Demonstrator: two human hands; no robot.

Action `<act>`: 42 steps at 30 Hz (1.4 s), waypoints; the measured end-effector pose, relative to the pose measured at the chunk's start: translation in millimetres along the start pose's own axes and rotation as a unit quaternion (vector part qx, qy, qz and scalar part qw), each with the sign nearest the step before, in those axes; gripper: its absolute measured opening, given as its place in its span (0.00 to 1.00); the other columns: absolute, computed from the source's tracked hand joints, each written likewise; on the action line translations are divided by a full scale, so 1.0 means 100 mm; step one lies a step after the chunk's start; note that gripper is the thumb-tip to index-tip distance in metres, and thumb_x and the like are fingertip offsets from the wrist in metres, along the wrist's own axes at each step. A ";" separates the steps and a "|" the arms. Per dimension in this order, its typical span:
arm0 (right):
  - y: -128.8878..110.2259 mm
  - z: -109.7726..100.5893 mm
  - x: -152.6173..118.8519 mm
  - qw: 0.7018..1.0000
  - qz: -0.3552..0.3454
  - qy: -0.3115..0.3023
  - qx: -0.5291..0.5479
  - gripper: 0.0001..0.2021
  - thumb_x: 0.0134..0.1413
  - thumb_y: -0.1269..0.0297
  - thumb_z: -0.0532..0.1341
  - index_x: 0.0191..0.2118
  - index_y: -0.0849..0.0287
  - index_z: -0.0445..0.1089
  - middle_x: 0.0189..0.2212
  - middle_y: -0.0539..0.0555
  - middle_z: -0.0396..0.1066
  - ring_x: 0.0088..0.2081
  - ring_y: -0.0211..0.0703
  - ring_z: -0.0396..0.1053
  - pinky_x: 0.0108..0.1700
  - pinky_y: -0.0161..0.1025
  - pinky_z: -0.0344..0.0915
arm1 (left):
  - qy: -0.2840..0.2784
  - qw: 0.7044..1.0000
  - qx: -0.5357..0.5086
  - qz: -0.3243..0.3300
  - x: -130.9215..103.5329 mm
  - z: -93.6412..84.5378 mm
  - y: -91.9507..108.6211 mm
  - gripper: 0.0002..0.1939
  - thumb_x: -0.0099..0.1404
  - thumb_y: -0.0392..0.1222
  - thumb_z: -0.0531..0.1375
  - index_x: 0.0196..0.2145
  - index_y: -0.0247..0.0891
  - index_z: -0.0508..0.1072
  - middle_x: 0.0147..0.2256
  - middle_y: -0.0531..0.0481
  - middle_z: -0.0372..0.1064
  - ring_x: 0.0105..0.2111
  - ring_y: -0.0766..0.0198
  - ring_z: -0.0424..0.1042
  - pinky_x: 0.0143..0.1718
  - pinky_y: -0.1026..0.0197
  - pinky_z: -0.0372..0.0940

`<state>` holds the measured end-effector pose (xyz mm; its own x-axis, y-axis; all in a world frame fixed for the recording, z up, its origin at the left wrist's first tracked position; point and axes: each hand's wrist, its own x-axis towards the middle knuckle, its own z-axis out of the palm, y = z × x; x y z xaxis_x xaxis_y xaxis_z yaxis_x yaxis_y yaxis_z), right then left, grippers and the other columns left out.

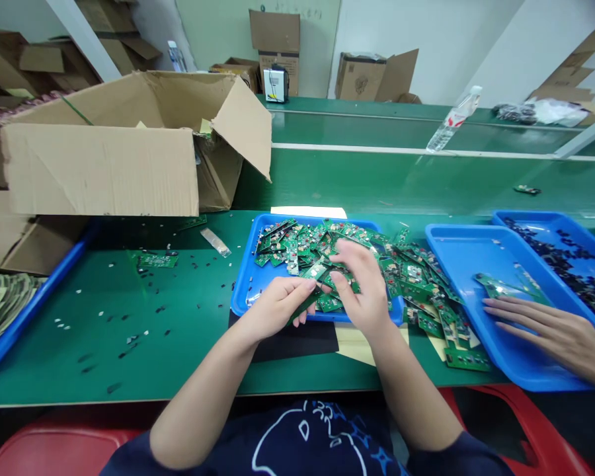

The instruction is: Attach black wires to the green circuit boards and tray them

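My left hand [283, 301] is closed, thumb on top, on a green circuit board [306, 304] over the front of a blue tray [242, 297]. The fingers cover part of this board. Close by on the right, my right hand [363, 291] hangs above the tray with its fingers apart and slightly curled; I see nothing held in it. A heap of green circuit boards [297, 244] fills much of the tray. More loose boards [426, 284] spill onto the table to its right.
At right, another person's hand [550, 324] rests at a second blue tray [456, 244] with a few boards. Beyond is a tray of black parts [580, 251]. A large cardboard box [99, 168] stands back left. Small bits dot the green table [193, 350]. A bottle [453, 120] stands behind.
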<state>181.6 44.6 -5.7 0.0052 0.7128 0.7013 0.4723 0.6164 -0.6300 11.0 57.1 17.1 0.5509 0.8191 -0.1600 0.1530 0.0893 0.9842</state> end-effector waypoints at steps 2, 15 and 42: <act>0.02 -0.02 0.00 0.996 0.028 0.089 0.001 0.22 0.55 0.69 0.57 0.56 0.53 0.57 0.50 0.61 0.63 0.45 0.47 0.69 0.50 0.52 0.65 | 0.058 0.997 -0.004 0.046 0.00 -0.02 0.00 0.20 0.65 0.52 0.51 0.34 0.33 0.74 0.26 0.49 0.68 0.23 0.68 0.66 0.24 0.65 0.63; -0.10 0.07 -0.05 0.999 0.019 0.002 0.046 0.04 0.53 0.71 0.58 0.34 0.57 0.69 0.30 0.53 0.72 0.32 0.42 0.71 0.35 0.42 0.69 | 0.146 0.906 0.239 0.317 0.05 -0.02 -0.12 0.15 0.61 0.40 0.60 0.47 0.41 0.70 0.40 0.44 0.67 0.42 0.60 0.67 0.44 0.57 0.64; -0.14 0.09 -0.03 0.762 0.395 -0.201 0.472 0.15 0.47 0.54 0.63 0.21 0.60 0.65 0.16 0.47 0.67 0.18 0.34 0.65 0.22 0.33 0.63 | 0.263 0.812 0.324 0.408 0.06 -0.09 -0.18 0.17 0.58 0.38 0.62 0.46 0.45 0.73 0.37 0.48 0.72 0.36 0.64 0.72 0.38 0.62 0.69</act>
<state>167.2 37.1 -1.8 -0.4016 0.9138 -0.0607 -0.3838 -0.2281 -0.8948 4.0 65.0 -1.2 0.2846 0.5993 0.7482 0.4059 -0.7824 0.4723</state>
